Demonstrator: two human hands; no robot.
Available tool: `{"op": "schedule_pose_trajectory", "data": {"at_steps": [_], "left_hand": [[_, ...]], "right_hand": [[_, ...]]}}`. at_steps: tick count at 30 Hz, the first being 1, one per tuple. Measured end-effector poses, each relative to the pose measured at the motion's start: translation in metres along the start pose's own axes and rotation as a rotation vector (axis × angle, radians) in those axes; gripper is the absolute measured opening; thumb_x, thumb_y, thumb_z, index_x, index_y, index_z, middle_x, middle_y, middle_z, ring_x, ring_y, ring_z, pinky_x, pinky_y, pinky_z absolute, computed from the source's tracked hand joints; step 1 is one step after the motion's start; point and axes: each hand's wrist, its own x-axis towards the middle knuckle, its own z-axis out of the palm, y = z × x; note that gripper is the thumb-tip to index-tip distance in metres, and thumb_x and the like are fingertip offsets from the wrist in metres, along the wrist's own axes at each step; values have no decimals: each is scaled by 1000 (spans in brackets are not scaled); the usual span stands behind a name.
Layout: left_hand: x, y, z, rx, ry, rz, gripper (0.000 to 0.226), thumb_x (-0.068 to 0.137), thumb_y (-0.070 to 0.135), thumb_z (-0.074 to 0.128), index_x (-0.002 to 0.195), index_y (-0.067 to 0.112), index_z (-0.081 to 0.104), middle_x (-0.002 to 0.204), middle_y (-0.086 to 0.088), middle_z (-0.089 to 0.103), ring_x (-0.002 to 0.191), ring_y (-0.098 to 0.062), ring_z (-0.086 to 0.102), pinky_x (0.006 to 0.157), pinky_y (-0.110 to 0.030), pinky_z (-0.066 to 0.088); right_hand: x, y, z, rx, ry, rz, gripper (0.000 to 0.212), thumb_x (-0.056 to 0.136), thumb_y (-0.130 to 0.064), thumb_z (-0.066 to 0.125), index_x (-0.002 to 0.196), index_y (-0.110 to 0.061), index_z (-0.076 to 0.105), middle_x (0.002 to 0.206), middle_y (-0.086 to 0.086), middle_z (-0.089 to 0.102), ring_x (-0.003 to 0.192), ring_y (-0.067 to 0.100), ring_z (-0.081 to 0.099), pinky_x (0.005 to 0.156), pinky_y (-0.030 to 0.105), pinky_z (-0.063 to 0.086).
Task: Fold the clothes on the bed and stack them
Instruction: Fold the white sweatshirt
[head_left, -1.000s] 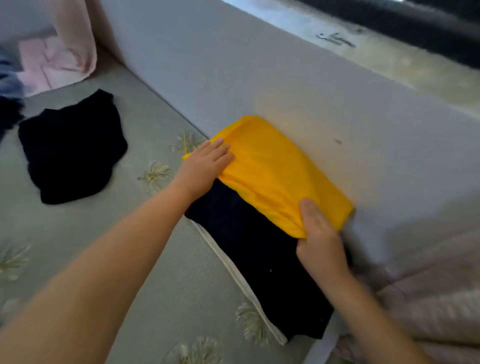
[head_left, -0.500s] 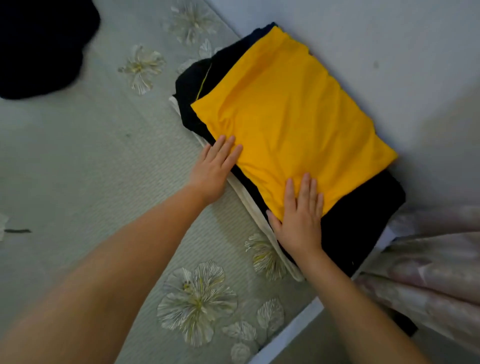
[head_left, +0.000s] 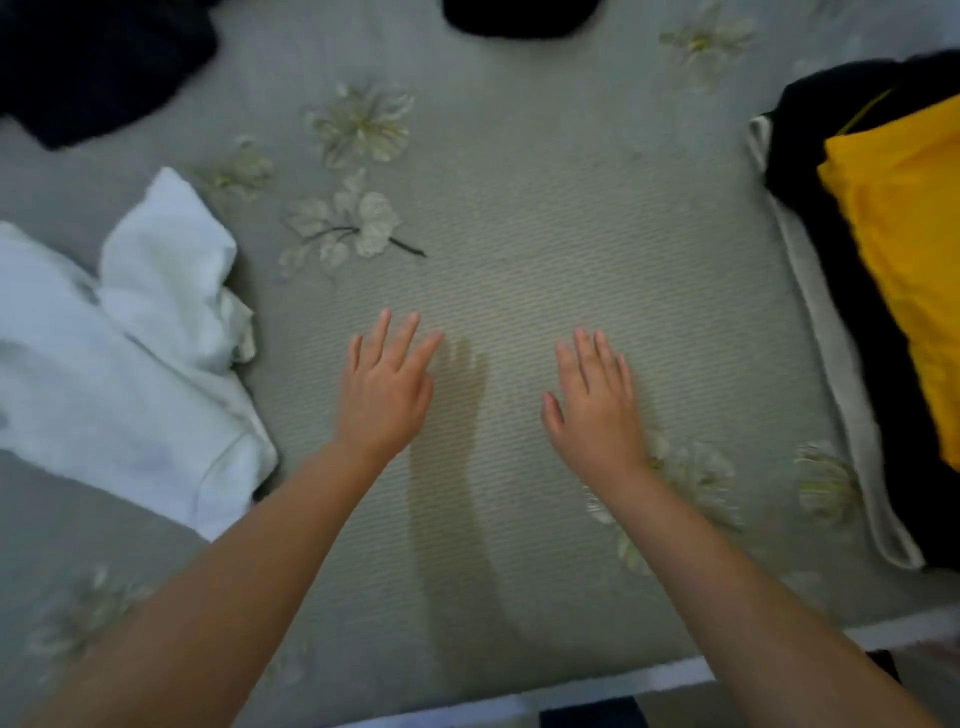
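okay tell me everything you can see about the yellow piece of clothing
The yellow garment lies folded flat on top of a stack at the right edge of the view, which cuts it off. It looks like soft, plain, bright yellow-orange cloth with light creases. It rests on a black garment, above a white layer on the bed. Neither hand touches it.

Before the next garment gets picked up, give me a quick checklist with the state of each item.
1. Left hand free, fingers straight: ok.
2. Right hand free, fingers straight: ok.
3. Yellow garment folded and lying on top of the stack at the right: ok.
4. Unfolded white garment lying crumpled near the left hand: ok.
5. Bare patch of bed in front of the hands for folding: ok.
6. Dark clothes at the far edge, folded or not: cannot tell.
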Motion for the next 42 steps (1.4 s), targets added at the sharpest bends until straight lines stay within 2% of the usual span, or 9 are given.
{"op": "schedule_pose_trajectory", "data": {"at_steps": [10,15,19,24,29,33,37,39,42], "left_hand": [[-199,-221,-38,-24,9,-449,52,83,35,37,113,0,62,123,-26,56,115,-52,47,87,-66,37],[-246,-270,-15,-204,-82,-592,52,82,35,45,125,6,55,133,-19,49,127,-41,40,100,-57,31],[-265,-290,-1,-233,-82,-546,47,74,31,55,109,1,64,115,-23,62,106,-46,57,78,-60,46],[-261,-308,3,-393,53,-652,57,87,29,58,132,-1,42,141,-21,38,134,-38,28,109,-48,24],[-211,-313,-14,-498,273,-617,56,89,12,54,139,-1,31,148,-19,26,139,-31,18,113,-32,8],[-187,-316,-25,-364,265,-511,59,80,-12,46,137,-1,34,147,-20,27,139,-35,16,111,-44,13],[-184,-322,-15,-251,9,-419,66,84,-5,48,144,9,22,154,-13,9,142,-28,2,111,-38,1],[-187,-324,-13,-265,-52,-390,59,85,3,53,140,4,32,151,-17,19,140,-31,13,111,-42,10],[-203,-328,-13,-298,-48,-346,51,81,19,59,124,-7,50,136,-27,42,128,-42,37,104,-51,30]], "right_hand": [[-2,-257,99,45,-125,-337,50,74,-14,72,114,11,57,119,32,55,114,49,50,91,57,44],[-6,-325,152,36,-337,-197,66,92,-33,49,144,-8,19,148,15,26,135,26,27,107,37,26],[-5,-330,153,3,-221,-122,47,88,-10,56,134,-7,44,119,17,58,107,31,55,92,40,37],[-15,-317,114,-17,-67,-306,32,68,9,73,99,3,68,82,19,70,75,34,67,76,42,32],[-31,-278,77,-20,-272,-381,38,59,20,74,93,3,71,61,15,65,58,23,62,68,46,47],[-17,-237,51,-20,-518,-16,31,82,5,61,112,-4,65,100,19,67,92,29,63,76,21,35],[2,-208,50,-392,-281,321,36,88,-4,47,123,-5,55,123,22,55,113,35,49,99,38,28],[-1,-218,63,-457,-56,215,39,81,2,52,120,3,54,119,29,54,108,42,51,100,50,28],[-31,-241,99,-371,-11,-388,38,73,-18,61,103,5,65,102,24,65,94,40,64,85,62,42]]}}
